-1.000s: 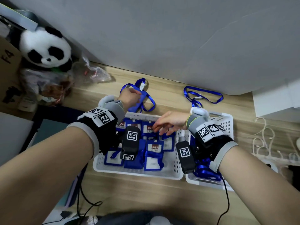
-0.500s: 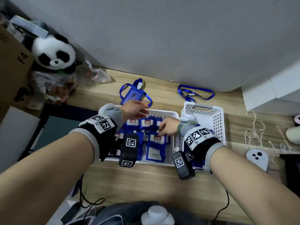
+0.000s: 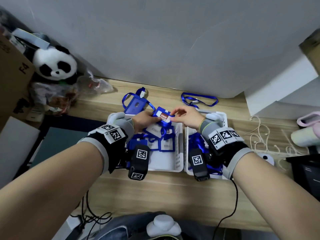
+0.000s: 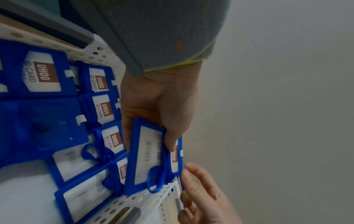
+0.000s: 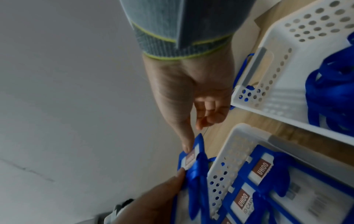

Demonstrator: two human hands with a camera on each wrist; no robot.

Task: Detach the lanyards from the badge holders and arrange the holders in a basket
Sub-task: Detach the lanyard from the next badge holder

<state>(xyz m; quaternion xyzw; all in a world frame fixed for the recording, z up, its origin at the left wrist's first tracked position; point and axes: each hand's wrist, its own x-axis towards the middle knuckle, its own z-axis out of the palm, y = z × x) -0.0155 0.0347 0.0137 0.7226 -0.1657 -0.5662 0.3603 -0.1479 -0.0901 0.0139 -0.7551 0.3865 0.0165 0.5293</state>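
Note:
My left hand grips a blue badge holder with a red-and-white UHOO card, lifted over the far rim of the left white basket. My right hand pinches the holder's right end with thumb and forefinger. A blue lanyard strap hangs from this holder. In the left wrist view my left thumb lies across the held holder, and the right fingers reach its end. Several more holders lie in the basket, some with blue loops attached.
A second white basket on the right holds a heap of blue lanyards. Behind the baskets, another holder with its lanyard and a loose lanyard lie on the wooden table. A plush panda sits far left; white cables lie right.
Both hands have come up out of the left basket. My left hand has lifted a holder to the far rim, and the right hand has taken hold of its end.

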